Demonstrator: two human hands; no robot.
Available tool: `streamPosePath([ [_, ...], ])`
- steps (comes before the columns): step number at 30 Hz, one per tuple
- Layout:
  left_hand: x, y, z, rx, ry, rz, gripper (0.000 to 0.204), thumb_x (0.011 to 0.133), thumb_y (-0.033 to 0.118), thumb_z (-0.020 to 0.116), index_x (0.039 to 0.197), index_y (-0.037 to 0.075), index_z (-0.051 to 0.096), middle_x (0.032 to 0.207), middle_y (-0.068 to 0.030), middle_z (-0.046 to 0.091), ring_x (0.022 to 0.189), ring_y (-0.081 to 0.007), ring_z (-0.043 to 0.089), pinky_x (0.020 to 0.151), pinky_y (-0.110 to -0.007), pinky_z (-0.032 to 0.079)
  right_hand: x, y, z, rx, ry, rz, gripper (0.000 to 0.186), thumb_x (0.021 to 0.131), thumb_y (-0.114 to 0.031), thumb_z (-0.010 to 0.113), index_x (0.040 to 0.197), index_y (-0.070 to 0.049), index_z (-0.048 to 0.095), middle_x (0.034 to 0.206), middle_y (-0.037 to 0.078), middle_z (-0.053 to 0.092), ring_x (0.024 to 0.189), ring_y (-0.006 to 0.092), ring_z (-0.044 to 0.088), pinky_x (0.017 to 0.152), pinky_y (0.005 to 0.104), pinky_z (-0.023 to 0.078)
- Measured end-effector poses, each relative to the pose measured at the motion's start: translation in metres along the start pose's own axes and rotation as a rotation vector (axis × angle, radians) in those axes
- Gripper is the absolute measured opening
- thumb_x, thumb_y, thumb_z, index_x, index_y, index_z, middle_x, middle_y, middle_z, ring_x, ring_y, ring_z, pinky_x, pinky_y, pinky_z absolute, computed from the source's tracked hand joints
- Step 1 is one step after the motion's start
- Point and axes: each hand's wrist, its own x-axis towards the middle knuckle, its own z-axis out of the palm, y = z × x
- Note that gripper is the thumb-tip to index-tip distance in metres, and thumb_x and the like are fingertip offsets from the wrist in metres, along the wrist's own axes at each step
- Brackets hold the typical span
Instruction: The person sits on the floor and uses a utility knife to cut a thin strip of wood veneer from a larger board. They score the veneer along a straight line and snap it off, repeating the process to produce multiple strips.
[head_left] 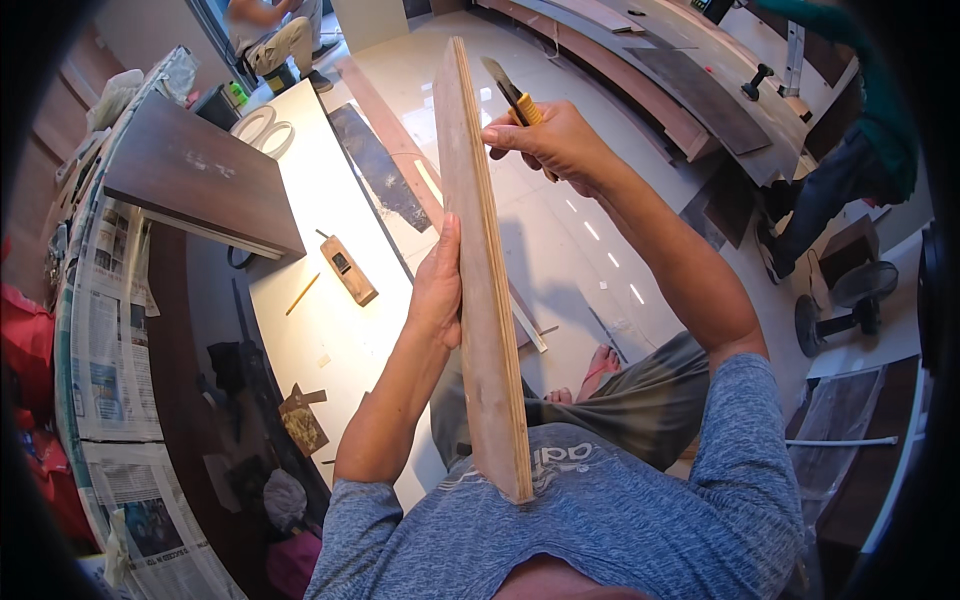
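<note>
- Board [482,300]: dull greyish-brown face, fine light and dark stripes along its layered edge.
- Utility knife [526,110]: yellow and black handle, grey blade.
- Desk [340,205]: creamy white top.
- Hand plane [350,275]: tan, with a dark slot.
- Pencil [303,294]: yellow.
- Panel [200,180]: deep reddish brown, smudged pale.
- Newspaper [115,300]: greyish white, dark print, a blue patch.
- Shirt [650,510]: heathered blue-grey, white lettering.
- Trousers [645,400]: olive grey.
- Co-worker's top [885,130]: dark green.
- Bundle [28,340] at the left rim: red.
</note>
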Motion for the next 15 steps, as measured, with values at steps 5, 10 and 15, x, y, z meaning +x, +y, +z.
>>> streamPosePath([
  [5, 0.007, -0.004, -0.005, 0.072, -0.04, 0.093, 0.058, 0.099, 0.061, 0.054, 0.109, 0.005, 0.062, 0.083, -0.0018, 0.06, 0.07, -0.01, 0.06, 0.063, -0.027, 0.054, 0.008, 0.003, -0.003, 0.031, 0.046, 0.023, 0.034, 0.077, -0.033, 0.087, 0.088, -0.006, 0.069, 0.074, 0.006, 0.07, 0.053, 0.0056, 0.049, 0.038, 0.0225, 0.03],
  [10, 0.012, -0.005, -0.007, 0.149, -0.007, 0.202, 0.062, 0.1, 0.06, 0.054, 0.115, 0.001, 0.058, 0.093, -0.0058, 0.064, 0.08, -0.0128, 0.064, 0.074, -0.029, 0.056, 0.008, -0.006, -0.002, 0.012, 0.043, 0.067, 0.025, 0.081, -0.028, 0.082, 0.085, -0.007, 0.068, 0.075, 0.006, 0.07, 0.053, 0.0061, 0.05, 0.039, 0.0229, 0.032],
  [15, 0.013, -0.007, -0.005, 0.141, -0.037, 0.213, 0.061, 0.1, 0.06, 0.054, 0.115, 0.001, 0.058, 0.095, -0.0074, 0.065, 0.082, -0.0127, 0.064, 0.075, -0.029, 0.055, 0.016, 0.008, -0.006, -0.201, 0.116, -0.046, 0.024, 0.085, -0.028, 0.076, 0.084, -0.005, 0.069, 0.071, 0.005, 0.069, 0.055, 0.0094, 0.054, 0.051, 0.027, 0.042],
])
